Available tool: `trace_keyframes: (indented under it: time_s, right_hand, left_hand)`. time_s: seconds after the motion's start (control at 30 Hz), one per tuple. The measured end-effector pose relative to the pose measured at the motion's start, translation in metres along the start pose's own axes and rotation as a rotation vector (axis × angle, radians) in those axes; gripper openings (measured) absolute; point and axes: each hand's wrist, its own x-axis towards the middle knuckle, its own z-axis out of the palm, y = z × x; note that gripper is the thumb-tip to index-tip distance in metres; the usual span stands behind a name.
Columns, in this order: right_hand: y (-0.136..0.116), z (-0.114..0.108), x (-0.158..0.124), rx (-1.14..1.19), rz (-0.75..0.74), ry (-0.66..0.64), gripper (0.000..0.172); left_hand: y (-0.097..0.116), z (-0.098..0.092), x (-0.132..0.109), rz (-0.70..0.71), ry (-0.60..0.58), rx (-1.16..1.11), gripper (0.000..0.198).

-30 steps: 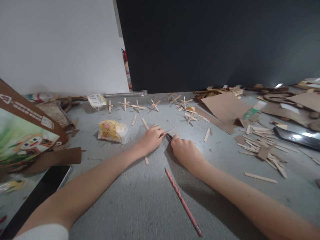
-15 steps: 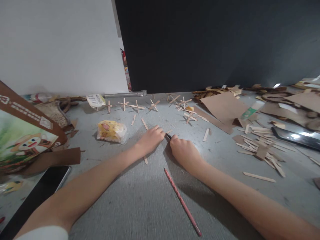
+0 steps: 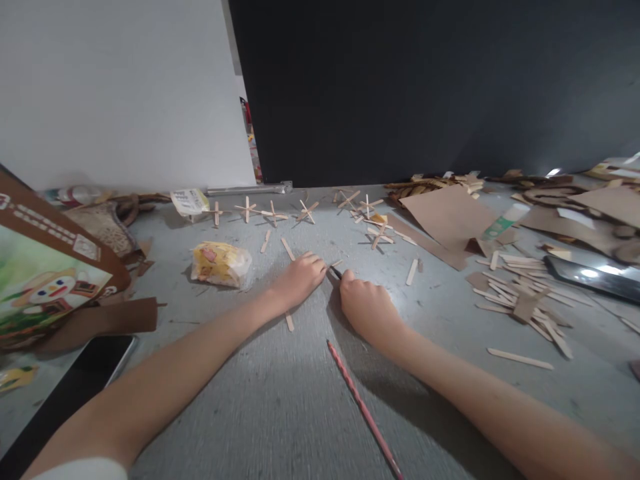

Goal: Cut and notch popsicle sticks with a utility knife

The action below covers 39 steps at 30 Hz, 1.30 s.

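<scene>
My left hand rests on the table, its fingers pressed together over a wooden craft stick, whose end shows just past the fingertips. Other stick ends show above and below that hand; whether they belong to one stick is hidden. My right hand is closed around a thin black pen-like tool with its tip near the left fingertips. Whether it is a pen or a blade I cannot tell. Between my forearms lies a red pencil, which neither hand touches.
Crossed craft sticks stand in a row at the back. A yellow packet, a phone and a printed bag are at left. Loose sticks, cardboard and a glue stick lie at right.
Both hands keep nearly the same place and grip. The right hand sits slightly lower, and a bit more of the black tool shows. The whole view has shifted slightly.
</scene>
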Motion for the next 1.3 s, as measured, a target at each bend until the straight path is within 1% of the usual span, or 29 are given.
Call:
trace_keyframes:
  time_s: [0.13,0.23,0.4,0.47,0.57,0.67,0.73,0.83,0.9,1.03,1.13,1.2,1.23,1.3]
  right_hand:
    - [0.002,0.002,0.003,0.025,0.016,0.000,0.025]
    - [0.004,0.003,0.006,0.042,0.012,0.007,0.026]
    - [0.009,0.006,0.011,0.052,0.006,0.054,0.032]
    - [0.009,0.008,0.014,0.054,0.011,0.081,0.032]
    - [0.010,0.010,0.016,0.056,0.020,0.110,0.032]
    - [0.011,0.008,0.017,0.083,0.030,0.098,0.030]
    - [0.012,0.006,0.019,0.132,0.040,0.083,0.029]
    - [0.015,0.006,0.023,0.281,0.059,0.074,0.028]
    - [0.018,0.009,0.028,0.439,0.056,0.116,0.027]
    - [0.026,0.022,0.036,0.838,0.056,0.322,0.032]
    - [0.031,0.028,0.041,1.109,0.092,0.443,0.032]
    - [0.034,0.028,0.044,1.194,0.095,0.505,0.033]
    - [0.036,0.027,0.045,1.201,0.081,0.524,0.037]
    - [0.038,0.026,0.048,1.175,0.037,0.520,0.043]
  left_hand:
    - [-0.003,0.005,0.001,-0.131,0.068,-0.166,0.025]
    - [-0.005,0.007,0.004,-0.190,0.108,-0.222,0.023]
    - [-0.007,0.003,0.005,-0.313,0.197,-0.337,0.020]
    - [-0.007,0.000,0.004,-0.341,0.223,-0.404,0.020]
    - [-0.006,0.000,0.003,-0.361,0.231,-0.527,0.023]
    - [-0.008,0.003,0.004,-0.385,0.233,-0.677,0.028]
    - [-0.009,0.005,0.005,-0.396,0.243,-0.790,0.035]
    - [-0.013,0.007,0.006,-0.396,0.260,-0.918,0.046]
    - [-0.014,0.006,0.007,-0.394,0.275,-0.970,0.048]
    - [-0.012,0.004,0.006,-0.375,0.308,-1.006,0.047]
    - [-0.009,0.002,0.003,-0.336,0.274,-0.976,0.046]
    - [-0.007,0.001,0.002,-0.325,0.239,-0.936,0.047]
    - [-0.006,0.002,0.002,-0.324,0.223,-0.911,0.047]
    - [-0.006,0.003,0.001,-0.314,0.198,-0.859,0.045]
